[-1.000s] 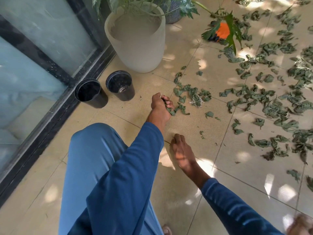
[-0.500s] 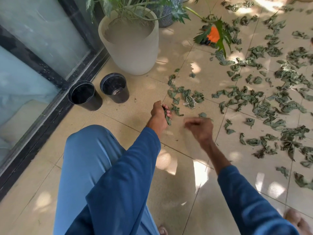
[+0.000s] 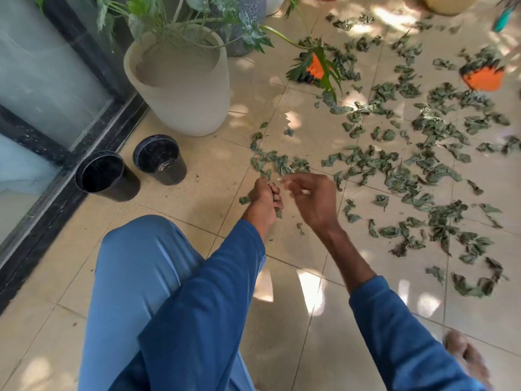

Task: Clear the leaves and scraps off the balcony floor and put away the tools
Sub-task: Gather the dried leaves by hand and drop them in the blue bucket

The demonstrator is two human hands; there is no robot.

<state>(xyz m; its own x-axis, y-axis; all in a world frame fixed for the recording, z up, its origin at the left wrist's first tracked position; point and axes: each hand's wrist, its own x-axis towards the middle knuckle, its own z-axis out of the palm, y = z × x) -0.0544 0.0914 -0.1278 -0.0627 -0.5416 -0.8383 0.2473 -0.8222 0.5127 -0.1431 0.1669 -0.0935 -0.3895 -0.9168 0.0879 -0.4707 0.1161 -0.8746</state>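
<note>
Two black plastic pots [image 3: 107,176] stood side by side at the left, against the dark track of a glass door [image 3: 42,80]. A tall pale planter [image 3: 180,88] with a green plant rose just behind them. At centre, a crouching person in blue trousers and a darker blue long-sleeved top worked low over the tiled balcony floor [image 3: 70,263]. The left hand [image 3: 263,200] was curled tight round a clutch of dried leaves [image 3: 278,213], with scraps poking out on both sides of the fist. The right hand [image 3: 313,201] hovered just beside it with fingers bent. It was blurred by motion, so it could not be told whether those fingers pinched anything. A small tangle of pale string [image 3: 284,170] lay on the tiles just beyond both hands, among a few loose leaves. The bulk of the scattered leaves [image 3: 400,170] covered the floor to the right of the hands, none of them touching either hand. Beyond them lay one orange glove [image 3: 315,67], partly under a drooping frond, and a second orange glove [image 3: 483,79] farther right. A foot [image 3: 465,356] showed at the lower right edge.
</note>
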